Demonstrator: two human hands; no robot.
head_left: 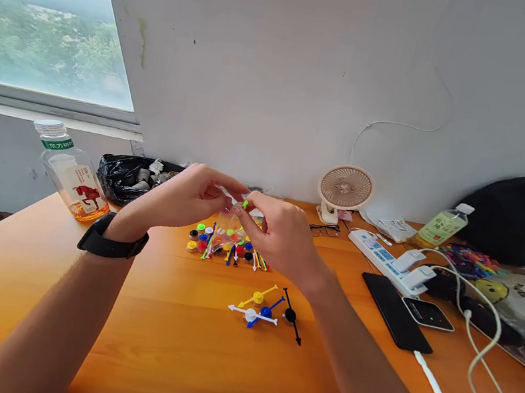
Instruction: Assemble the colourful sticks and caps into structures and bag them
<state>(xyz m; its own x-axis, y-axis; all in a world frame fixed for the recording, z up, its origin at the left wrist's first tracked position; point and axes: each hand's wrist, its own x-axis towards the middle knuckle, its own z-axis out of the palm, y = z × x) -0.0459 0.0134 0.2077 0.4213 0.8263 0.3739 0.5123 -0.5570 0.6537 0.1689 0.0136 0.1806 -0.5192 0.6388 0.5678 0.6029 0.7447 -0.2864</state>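
Note:
Both my hands meet above the table, over a cluster of small coloured parts. My left hand [191,197], with a black band on its wrist, pinches a clear plastic bag [226,222] by its upper edge. My right hand [281,234] is at the bag's other side, a small green plastic piece [245,204] showing between its thumb and fingers. Beneath them lie several round coloured bases [191,246] and loose arrow pointers [258,261], partly hidden by the bag. Nearer me are arrow spinners: yellow [258,299], blue [266,313], white [249,315] and black [290,315].
At left stand a tea bottle [79,184] and a black plastic bag [118,174]. A small fan [346,187] and glasses [325,229] are at the back. On the right lie a power strip [378,257], a phone [397,313], white cables [478,356] and another bottle [443,227].

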